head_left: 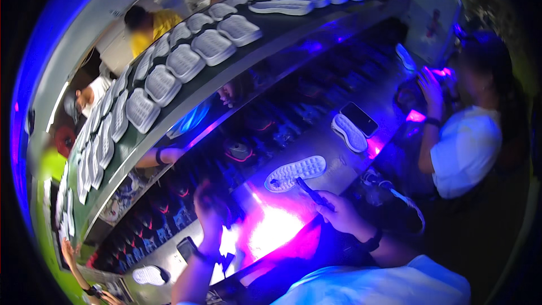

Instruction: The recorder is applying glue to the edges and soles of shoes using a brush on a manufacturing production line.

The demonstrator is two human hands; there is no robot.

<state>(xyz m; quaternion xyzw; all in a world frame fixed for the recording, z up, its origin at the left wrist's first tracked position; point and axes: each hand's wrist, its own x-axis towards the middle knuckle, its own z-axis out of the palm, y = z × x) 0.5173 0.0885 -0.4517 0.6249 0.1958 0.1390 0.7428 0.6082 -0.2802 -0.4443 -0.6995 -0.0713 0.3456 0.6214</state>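
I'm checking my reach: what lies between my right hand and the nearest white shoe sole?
In the head view, a dark pen-like tool, held in the right hand, reaches toward the white shoe sole; tip contact is unclear.

You wear a pale top (372, 285) that reads white, tinted blue by the lighting, its cloth loosely creased and its short right sleeve (437, 274) leaving your forearm bare. A dark band (374, 241) circles your right wrist; another dark band (208, 256) circles your left, a loose strip hanging beside it. Your right hand (343, 213) is ungloved; your left hand (211, 210) is too shadowed for detail.
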